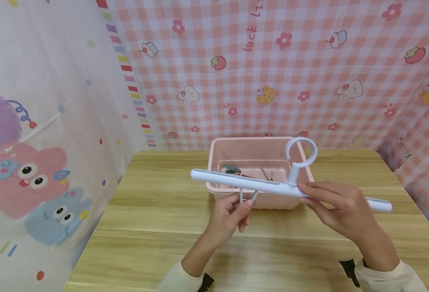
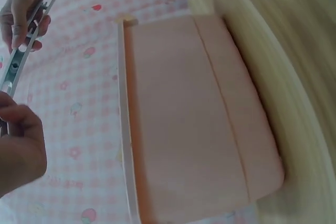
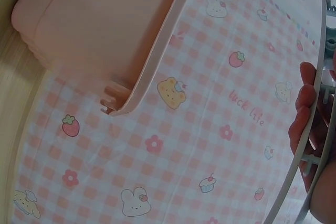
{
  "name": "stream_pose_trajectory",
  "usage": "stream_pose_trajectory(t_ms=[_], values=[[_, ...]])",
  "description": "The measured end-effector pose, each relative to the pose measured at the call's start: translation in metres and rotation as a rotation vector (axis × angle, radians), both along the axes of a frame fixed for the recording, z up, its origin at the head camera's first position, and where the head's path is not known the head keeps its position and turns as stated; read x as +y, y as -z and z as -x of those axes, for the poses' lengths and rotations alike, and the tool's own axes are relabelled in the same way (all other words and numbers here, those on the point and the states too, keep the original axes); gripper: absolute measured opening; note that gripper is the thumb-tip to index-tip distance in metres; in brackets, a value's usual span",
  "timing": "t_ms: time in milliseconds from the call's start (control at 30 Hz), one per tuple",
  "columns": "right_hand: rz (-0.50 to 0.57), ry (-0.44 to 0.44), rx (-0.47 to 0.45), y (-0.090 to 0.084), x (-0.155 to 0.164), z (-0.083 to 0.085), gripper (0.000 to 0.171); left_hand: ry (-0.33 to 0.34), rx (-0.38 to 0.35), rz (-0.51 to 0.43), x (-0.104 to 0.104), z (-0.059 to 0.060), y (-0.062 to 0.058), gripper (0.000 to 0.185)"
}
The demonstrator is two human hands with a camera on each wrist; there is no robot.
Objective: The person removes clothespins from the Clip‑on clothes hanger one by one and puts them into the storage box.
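Note:
A pale white clothes hanger (image 1: 232,179) with a ring-shaped hook (image 1: 302,152) is held up slantwise above the table's front. My right hand (image 1: 340,207) grips its bar just right of the hook, thumb on the near side. Below the bar, my left hand (image 1: 230,215) pinches a small grey forked piece (image 1: 241,196) between thumb and fingers; whether it is joined to the hanger is unclear. The left wrist view catches the hanger's hollow underside (image 2: 16,65) and both hands. In the right wrist view, right-hand fingers (image 3: 303,98) lie along the bar.
Behind the hanger, a pink plastic box (image 1: 250,146) stands on the wooden table (image 1: 156,211). Inside lie a dark green item (image 1: 231,168) and a few small thin pieces, partly hidden by the hanger. A checked pink cloth (image 1: 218,101) hangs at the back, a printed white one (image 1: 72,134) at left.

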State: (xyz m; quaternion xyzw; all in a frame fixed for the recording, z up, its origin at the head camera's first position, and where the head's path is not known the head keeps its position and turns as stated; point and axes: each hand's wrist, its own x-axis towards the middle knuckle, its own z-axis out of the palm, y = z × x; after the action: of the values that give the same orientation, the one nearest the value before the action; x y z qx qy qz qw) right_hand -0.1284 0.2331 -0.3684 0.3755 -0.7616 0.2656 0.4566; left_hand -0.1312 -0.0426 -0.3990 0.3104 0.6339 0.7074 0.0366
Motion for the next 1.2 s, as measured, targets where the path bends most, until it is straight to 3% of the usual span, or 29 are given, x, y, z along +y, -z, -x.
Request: stream_pose_trajectory(t_ms=[167, 267, 333, 400, 567, 633, 733, 833, 900, 967, 1100, 1200], values=[[0.013, -0.017, -0.002, -0.0001, -0.0009, 0.0002, 0.046, 0.094, -0.122, -0.041, -0.0021, 0.0007, -0.0003, 0.047], [0.014, -0.021, -0.008, -0.0004, -0.0009, 0.0001, 0.046, 0.074, -0.101, -0.043, -0.0013, 0.0000, -0.0012, 0.044], [0.011, -0.021, -0.010, -0.0004, -0.0008, 0.0002, 0.046, 0.013, -0.028, -0.017, -0.0002, -0.0007, -0.0011, 0.036], [0.007, -0.019, -0.010, -0.0003, -0.0006, 0.0005, 0.046, -0.099, 0.135, 0.052, 0.0010, -0.0006, 0.0000, 0.026], [-0.012, -0.010, -0.011, 0.0000, 0.0000, 0.0010, 0.046, -0.505, 0.751, 0.302, 0.0027, 0.0037, 0.0035, 0.024], [-0.019, -0.011, -0.018, 0.0001, 0.0002, 0.0009, 0.046, -0.639, 0.949, 0.373, 0.0028, 0.0053, 0.0029, 0.025], [-0.023, -0.020, -0.035, 0.0002, 0.0004, 0.0007, 0.046, -0.788, 1.153, 0.457, 0.0026, 0.0063, 0.0010, 0.027], [-0.024, -0.026, -0.045, 0.0006, 0.0004, 0.0004, 0.045, -0.875, 1.241, 0.499, 0.0026, 0.0062, 0.0004, 0.027], [-0.025, -0.022, -0.040, 0.0007, 0.0006, 0.0006, 0.045, -0.838, 1.186, 0.478, 0.0028, 0.0060, 0.0018, 0.026], [-0.027, -0.012, -0.031, 0.0008, 0.0008, 0.0005, 0.046, -0.722, 1.036, 0.421, 0.0030, 0.0050, 0.0037, 0.025], [-0.027, 0.008, -0.008, 0.0013, 0.0009, 0.0004, 0.047, -0.331, 0.521, 0.193, 0.0026, 0.0014, 0.0053, 0.022], [-0.020, 0.010, 0.003, 0.0017, 0.0005, 0.0005, 0.047, -0.116, 0.175, 0.050, 0.0011, -0.0004, 0.0044, 0.021]])
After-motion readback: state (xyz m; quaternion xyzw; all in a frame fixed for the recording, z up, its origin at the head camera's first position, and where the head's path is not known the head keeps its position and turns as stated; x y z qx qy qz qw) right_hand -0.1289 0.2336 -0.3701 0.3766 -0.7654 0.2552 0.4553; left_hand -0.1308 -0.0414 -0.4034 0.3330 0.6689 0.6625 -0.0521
